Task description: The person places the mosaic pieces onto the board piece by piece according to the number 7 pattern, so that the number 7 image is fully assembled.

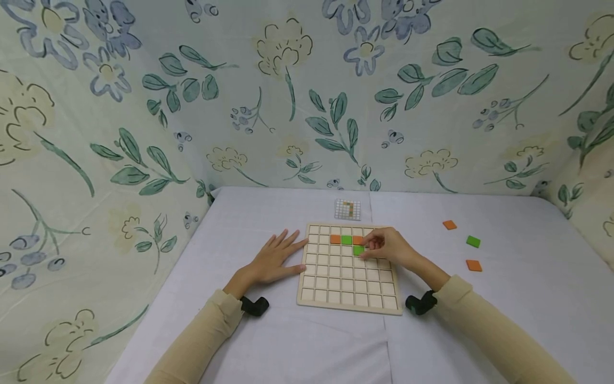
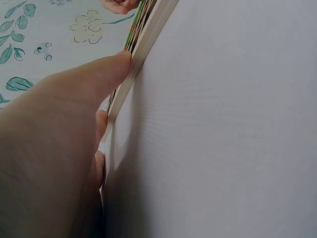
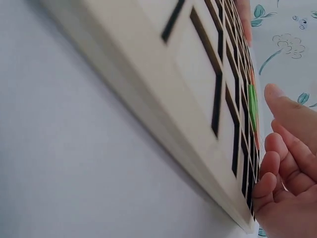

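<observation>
A wooden grid board [image 1: 334,285] lies on the white cloth. In its upper rows are an orange tile [image 1: 335,239], a green tile [image 1: 346,240], another orange tile [image 1: 357,240] partly behind fingers, and a second green tile [image 1: 358,250] below that one. My left hand [image 1: 274,260] lies spread at the board's left side, its thumb and fingertips against the edge. Over the right part of the board is my right hand [image 1: 390,246], thumb stretched toward the lower green tile and other fingers bent. The right wrist view shows a gap between thumb and fingers, with nothing visible held.
A small card [image 1: 347,209] with a printed grid pattern lies beyond the board. To the right are a loose orange tile [image 1: 449,225], a green tile [image 1: 473,241] and another orange tile [image 1: 474,265]. Floral cloth [image 1: 288,133] hangs behind the table.
</observation>
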The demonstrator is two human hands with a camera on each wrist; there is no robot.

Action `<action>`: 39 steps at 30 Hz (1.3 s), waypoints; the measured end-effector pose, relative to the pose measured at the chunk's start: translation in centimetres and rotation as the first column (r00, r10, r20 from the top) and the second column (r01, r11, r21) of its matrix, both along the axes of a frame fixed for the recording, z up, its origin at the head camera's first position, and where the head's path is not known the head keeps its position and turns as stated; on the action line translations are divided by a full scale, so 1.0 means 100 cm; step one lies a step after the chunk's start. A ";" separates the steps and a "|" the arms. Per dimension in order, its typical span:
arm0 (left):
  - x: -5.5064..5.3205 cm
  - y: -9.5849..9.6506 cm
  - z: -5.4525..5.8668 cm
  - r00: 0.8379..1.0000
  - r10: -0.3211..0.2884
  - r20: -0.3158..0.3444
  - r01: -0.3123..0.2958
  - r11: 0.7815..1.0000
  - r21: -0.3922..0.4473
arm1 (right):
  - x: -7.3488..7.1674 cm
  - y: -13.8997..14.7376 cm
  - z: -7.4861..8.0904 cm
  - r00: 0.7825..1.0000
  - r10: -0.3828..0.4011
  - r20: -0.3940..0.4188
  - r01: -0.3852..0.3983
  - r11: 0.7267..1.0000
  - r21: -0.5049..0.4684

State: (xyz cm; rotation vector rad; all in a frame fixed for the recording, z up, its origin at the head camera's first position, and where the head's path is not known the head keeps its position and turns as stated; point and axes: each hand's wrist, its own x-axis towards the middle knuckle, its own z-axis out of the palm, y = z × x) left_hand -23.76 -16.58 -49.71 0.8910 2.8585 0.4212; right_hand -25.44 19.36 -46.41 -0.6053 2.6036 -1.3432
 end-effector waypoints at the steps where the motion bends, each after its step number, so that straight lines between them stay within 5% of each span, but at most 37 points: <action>1: 0.000 0.000 0.000 1.000 0.000 0.001 0.000 1.000 0.000 | 0.000 0.002 0.000 1.000 0.009 -0.003 -0.010 1.000 -0.004; 27: 0.003 0.002 0.001 1.000 0.001 -0.005 -0.001 1.000 0.018 | 0.039 0.098 0.033 0.993 -0.115 -0.015 0.115 0.993 0.007; 39: 0.003 0.002 0.003 1.000 0.007 0.005 -0.007 1.000 0.011 | 0.054 0.150 0.023 0.971 -0.231 -0.055 0.234 0.970 0.064</action>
